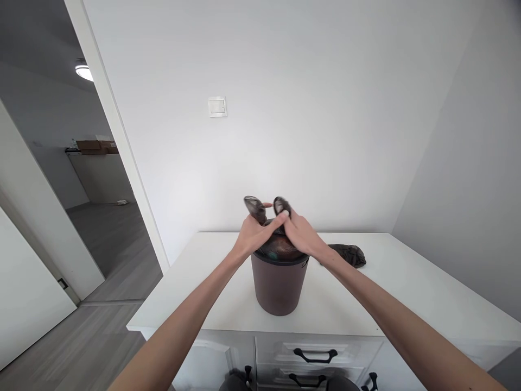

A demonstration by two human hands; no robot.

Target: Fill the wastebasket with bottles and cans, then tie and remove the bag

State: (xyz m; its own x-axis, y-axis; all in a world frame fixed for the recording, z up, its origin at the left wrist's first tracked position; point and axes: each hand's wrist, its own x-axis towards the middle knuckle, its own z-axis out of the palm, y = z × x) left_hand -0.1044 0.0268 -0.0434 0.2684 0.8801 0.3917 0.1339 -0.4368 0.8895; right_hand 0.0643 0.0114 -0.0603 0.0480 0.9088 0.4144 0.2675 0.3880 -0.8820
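A brown trash bin [279, 288] with a dark rim stands upright on a white cabinet top. Dark, see-through plastic fills its mouth: a black garbage bag [280, 248], bulging above the rim with brownish and greenish contents faintly showing. Over the bin, my left hand [254, 236] is closed on one gathered end of the bag, which sticks up past the fingers. My right hand [301, 233] grips the other end, its loop of plastic poking up beside the thumb. Both hands are close together, and part of the bag is hidden behind them.
A crumpled black plastic bag [349, 255] lies on the white cabinet top [215, 282], right of the bin. Drawers with black handles [315, 355] are below the front edge. A wall with a light switch [217, 107] rises behind; an open doorway is at left.
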